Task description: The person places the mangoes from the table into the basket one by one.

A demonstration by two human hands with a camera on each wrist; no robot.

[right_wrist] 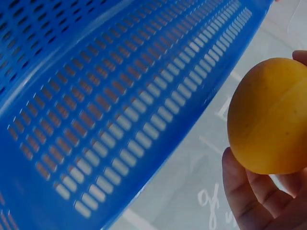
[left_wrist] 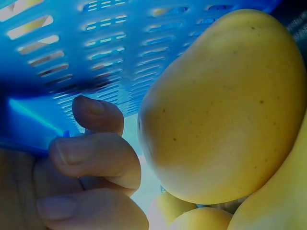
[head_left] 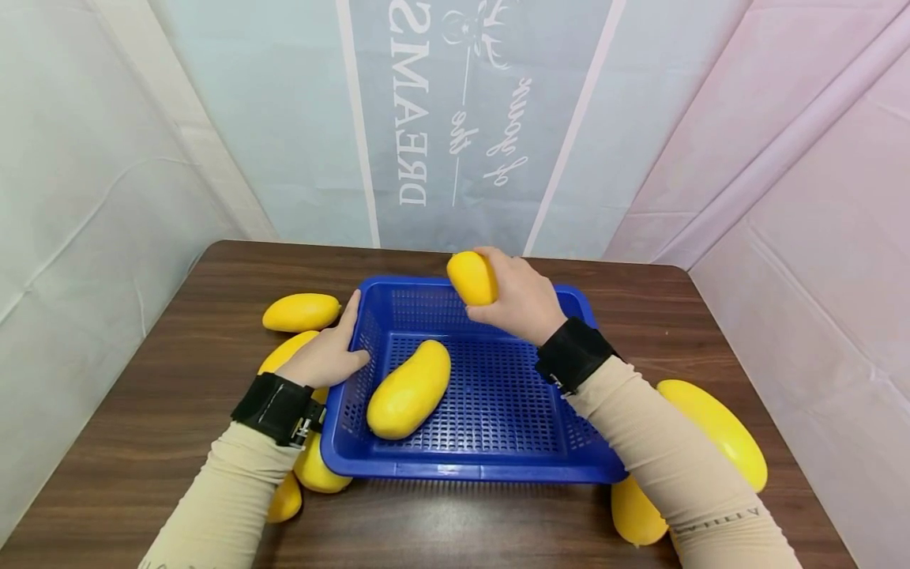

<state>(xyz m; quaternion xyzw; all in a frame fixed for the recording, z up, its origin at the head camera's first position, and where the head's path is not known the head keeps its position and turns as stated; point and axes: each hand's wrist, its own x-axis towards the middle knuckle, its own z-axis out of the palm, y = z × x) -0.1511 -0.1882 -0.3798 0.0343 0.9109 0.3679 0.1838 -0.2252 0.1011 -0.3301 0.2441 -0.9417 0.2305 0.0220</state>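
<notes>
A blue plastic basket [head_left: 469,472] with slotted walls stands on the table, one yellow mango [head_left: 410,391] lying in its left part. My left hand [head_left: 323,357] grips the left rim; in the left wrist view its fingers [left_wrist: 96,155] curl under the edge, beside a large mango [left_wrist: 225,110] outside the wall. Above the basket's far side, my right hand [head_left: 524,299] holds another mango [head_left: 471,278]. The right wrist view shows this held mango [right_wrist: 271,117] with fingers around it, apart from the basket wall [right_wrist: 120,110].
Left of the basket, several mangoes lie on the brown table [head_left: 163,379], one mango [head_left: 302,312] near the back. At the right, a mango [head_left: 718,435] and a lower mango [head_left: 635,514] are partly behind my right sleeve. A printed curtain [head_left: 306,142] hangs behind.
</notes>
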